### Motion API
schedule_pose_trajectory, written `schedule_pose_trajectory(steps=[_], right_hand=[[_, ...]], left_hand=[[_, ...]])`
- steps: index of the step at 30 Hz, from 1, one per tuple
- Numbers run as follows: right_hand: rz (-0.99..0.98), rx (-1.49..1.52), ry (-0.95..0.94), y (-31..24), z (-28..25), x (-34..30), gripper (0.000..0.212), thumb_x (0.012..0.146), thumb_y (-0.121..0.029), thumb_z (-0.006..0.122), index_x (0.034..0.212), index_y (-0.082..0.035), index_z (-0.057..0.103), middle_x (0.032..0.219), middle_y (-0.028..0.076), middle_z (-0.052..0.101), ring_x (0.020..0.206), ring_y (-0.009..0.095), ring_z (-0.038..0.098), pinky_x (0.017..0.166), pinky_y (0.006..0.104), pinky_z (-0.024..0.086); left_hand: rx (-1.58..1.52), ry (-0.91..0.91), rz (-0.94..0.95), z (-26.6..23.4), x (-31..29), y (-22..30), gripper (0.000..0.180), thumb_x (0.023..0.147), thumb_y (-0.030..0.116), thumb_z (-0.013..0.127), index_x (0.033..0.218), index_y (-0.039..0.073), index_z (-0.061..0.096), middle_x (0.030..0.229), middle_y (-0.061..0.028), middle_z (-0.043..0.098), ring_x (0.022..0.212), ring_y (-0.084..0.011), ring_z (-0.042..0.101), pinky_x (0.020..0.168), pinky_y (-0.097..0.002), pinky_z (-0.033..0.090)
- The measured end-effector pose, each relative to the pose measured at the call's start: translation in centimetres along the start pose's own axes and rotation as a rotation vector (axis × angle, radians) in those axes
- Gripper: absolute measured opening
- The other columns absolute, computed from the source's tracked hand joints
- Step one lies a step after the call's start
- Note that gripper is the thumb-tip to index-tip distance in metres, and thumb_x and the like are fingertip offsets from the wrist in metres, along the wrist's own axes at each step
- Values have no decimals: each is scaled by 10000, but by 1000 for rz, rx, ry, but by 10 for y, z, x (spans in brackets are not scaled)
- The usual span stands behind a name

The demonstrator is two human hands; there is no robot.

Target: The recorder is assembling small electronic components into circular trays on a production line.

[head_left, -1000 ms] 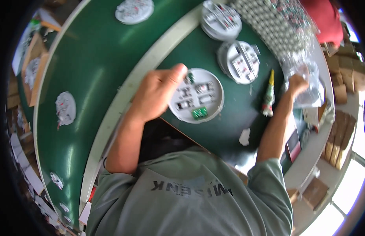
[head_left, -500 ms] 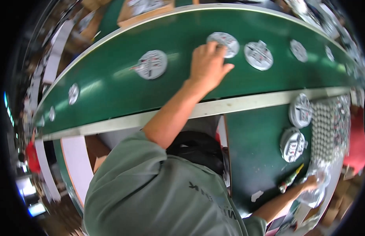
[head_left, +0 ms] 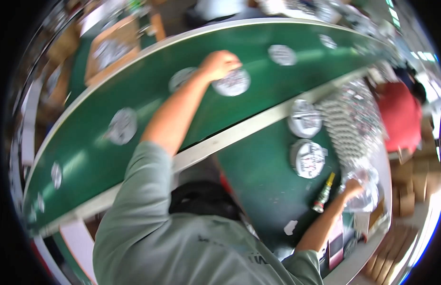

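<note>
My left hand [head_left: 221,65] reaches over the green belt, its fingers bent together at the far edge of a round white disc [head_left: 234,86] with small parts on its face. Motion blur hides what its fingertips hold, if anything. Partly behind my left forearm lies another round disc [head_left: 181,79]. Over to the right, my right hand [head_left: 354,189] is closed at a clear plastic bag [head_left: 365,202]; whatever its fingers grip is hidden. Nearby on the green side table lies a green tool with a yellow tip [head_left: 324,194]. Two stacks of discs, one far [head_left: 305,118] and one near [head_left: 308,158], stand beyond it.
More discs are spaced along the belt, one to the left [head_left: 122,126] and one to the right [head_left: 282,55]. Clear packaging with rows of grey round parts [head_left: 341,123] covers the side table's far right. A pale rail [head_left: 239,133] divides belt and table. Someone in red [head_left: 401,116] is beyond.
My left hand has gone from one disc to its neighbour on the right. My right hand stays at the plastic bag. The whole view has swung to the right.
</note>
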State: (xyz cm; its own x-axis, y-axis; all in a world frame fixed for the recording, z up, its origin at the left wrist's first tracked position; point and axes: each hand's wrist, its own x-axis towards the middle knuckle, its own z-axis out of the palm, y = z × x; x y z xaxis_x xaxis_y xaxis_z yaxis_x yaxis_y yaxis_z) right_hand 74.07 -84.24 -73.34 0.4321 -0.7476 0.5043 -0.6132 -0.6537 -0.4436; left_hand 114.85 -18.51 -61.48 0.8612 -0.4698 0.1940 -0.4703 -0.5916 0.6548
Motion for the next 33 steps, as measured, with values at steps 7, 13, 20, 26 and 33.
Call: schedule_pose_trajectory(steps=[7, 13, 20, 26, 33], right_hand=[[86, 29, 236, -109, -72, -35, 288, 1044, -252, 685, 1231, -49, 767, 1168, 156, 802, 1075, 345, 766, 957, 444, 571], [104, 96, 339, -110, -64, -26, 285, 1022, -278, 733, 1200, -60, 775, 1122, 167, 807, 1061, 305, 761, 968, 414, 568], [199, 127, 447, -132, -107, -16, 194, 1000, -190, 735, 1057, -5, 734, 913, 108, 745, 867, 242, 708, 871, 390, 590], [-108, 538, -220, -298, -176, -163, 75, 990, -46, 746, 1053, -21, 714, 1056, 78, 761, 997, 186, 709, 918, 348, 575], [-591, 640, -523, -341, -152, -223, 261, 790, 18, 856, 1023, -45, 759, 1044, 92, 756, 1055, 333, 709, 940, 433, 565]], left_hand=[[49, 153, 129, -15, -74, 101, 147, 997, 151, 734, 998, 13, 785, 903, -172, 734, 788, -336, 727, 717, -424, 548], [-161, 174, 91, 51, -185, 190, 55, 961, 47, 750, 988, 0, 747, 861, -152, 702, 768, -341, 694, 712, -432, 542], [-83, 228, 152, 88, -215, 193, 164, 968, 121, 750, 1115, 50, 740, 1034, -152, 708, 966, -364, 694, 839, -469, 540], [57, -52, 352, 76, -220, 193, 850, 832, 350, 906, 1502, -29, 544, 1518, -200, 578, 1435, -404, 519, 1170, -498, 440], [61, -197, 329, 75, -216, 195, 1094, 684, 354, 963, 1579, -23, 460, 1571, -198, 554, 1504, -409, 465, 1250, -532, 356]])
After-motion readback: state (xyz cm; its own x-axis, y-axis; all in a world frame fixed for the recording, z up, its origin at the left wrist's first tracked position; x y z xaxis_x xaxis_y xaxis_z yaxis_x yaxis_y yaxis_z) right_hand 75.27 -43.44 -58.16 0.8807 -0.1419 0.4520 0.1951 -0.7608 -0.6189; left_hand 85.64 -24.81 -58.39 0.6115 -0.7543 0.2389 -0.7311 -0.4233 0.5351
